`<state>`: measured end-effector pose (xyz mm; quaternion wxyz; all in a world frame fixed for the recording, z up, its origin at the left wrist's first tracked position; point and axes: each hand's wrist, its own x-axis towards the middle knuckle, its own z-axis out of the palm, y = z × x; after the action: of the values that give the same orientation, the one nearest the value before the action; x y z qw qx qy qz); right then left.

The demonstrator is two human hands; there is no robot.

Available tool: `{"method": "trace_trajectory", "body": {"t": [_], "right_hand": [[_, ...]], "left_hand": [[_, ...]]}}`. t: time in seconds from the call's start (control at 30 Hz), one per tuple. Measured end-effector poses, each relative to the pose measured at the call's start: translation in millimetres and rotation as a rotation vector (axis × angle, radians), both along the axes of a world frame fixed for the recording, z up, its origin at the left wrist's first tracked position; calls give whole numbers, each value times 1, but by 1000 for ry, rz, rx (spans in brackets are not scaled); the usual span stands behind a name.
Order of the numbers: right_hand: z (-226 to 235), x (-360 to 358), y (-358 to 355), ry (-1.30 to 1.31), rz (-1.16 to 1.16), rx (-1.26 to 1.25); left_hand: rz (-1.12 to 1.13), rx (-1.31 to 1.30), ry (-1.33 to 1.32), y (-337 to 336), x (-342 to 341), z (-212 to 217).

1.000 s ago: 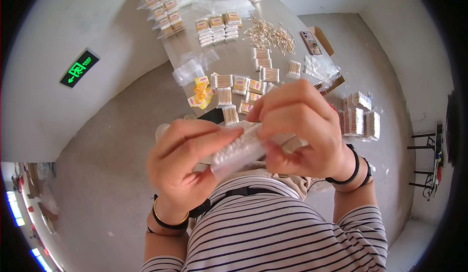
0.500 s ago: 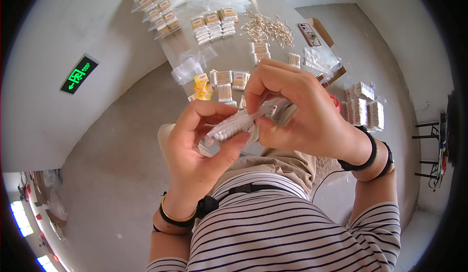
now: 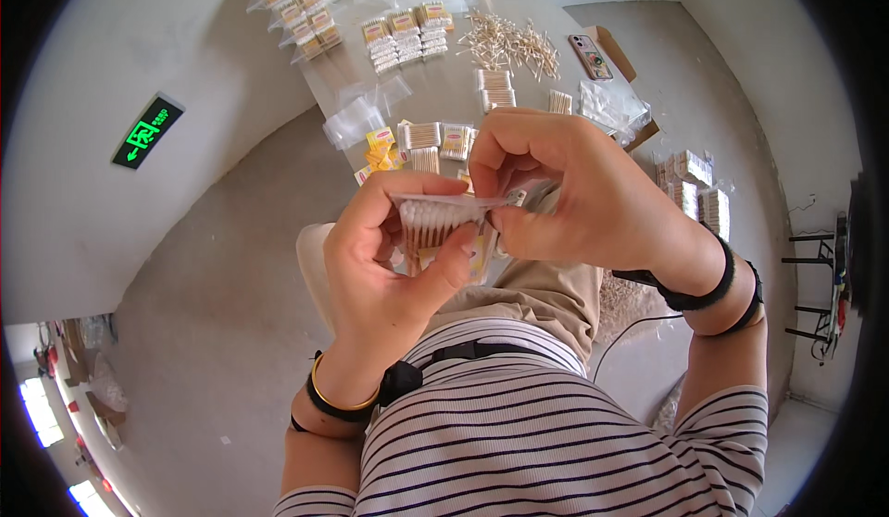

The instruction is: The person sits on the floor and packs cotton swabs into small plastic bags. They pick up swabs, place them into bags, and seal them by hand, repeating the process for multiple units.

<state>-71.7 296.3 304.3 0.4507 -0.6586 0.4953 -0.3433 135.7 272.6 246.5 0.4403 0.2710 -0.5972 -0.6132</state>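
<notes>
A small clear plastic bag of cotton swabs (image 3: pixel 435 223) is held up in front of my body. Its white cotton tips face up and the wooden sticks hang below, with a bit of yellow card showing at the lower edge. My left hand (image 3: pixel 366 262) grips the bag's left side, thumb across the front and fingers behind. At the right end of the bag's upper edge, my right hand (image 3: pixel 579 204) pinches the plastic between thumb and fingers. Just beyond my hands lie bundled swabs (image 3: pixel 424 136), a labelled swab pack (image 3: pixel 456 141) and yellow cards (image 3: pixel 379 147).
The table (image 3: pixel 435 82) bears stacked swab packs (image 3: pixel 405 36), a pile of loose swabs (image 3: pixel 509 45), a phone (image 3: pixel 590 57) and clear empty bags (image 3: pixel 356 121). Bagged packs (image 3: pixel 298 12) lie at the far left corner. More swab bundles (image 3: pixel 687 184) stand to the right.
The bag has tilted, so its sticks and card now show below the tips. Its upper edge is now pulled straight, and my right hand has shifted slightly up.
</notes>
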Motion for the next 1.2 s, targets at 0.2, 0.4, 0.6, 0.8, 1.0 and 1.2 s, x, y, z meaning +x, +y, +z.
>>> {"method": "trace_trajectory", "body": {"t": [0.2,0.4,0.6,0.8,1.0,1.2], "right_hand": [[5,-6,-4,-113,17,186],[4,-9,0,-172,9,164],[-2,-12,2,-307,47,163],[-9,-5,12,-174,39,-241],[-4,0,21,133,43,-660],[-15,-1,28,185,14,-861]], "left_hand": [[32,7,134,1,-6,-2],[25,14,187,1,-8,-6],[3,-93,181,-4,-4,-13],[5,-60,278,3,-3,-6],[77,-594,132,-9,3,-16],[249,-941,-186,-11,14,7]]}}
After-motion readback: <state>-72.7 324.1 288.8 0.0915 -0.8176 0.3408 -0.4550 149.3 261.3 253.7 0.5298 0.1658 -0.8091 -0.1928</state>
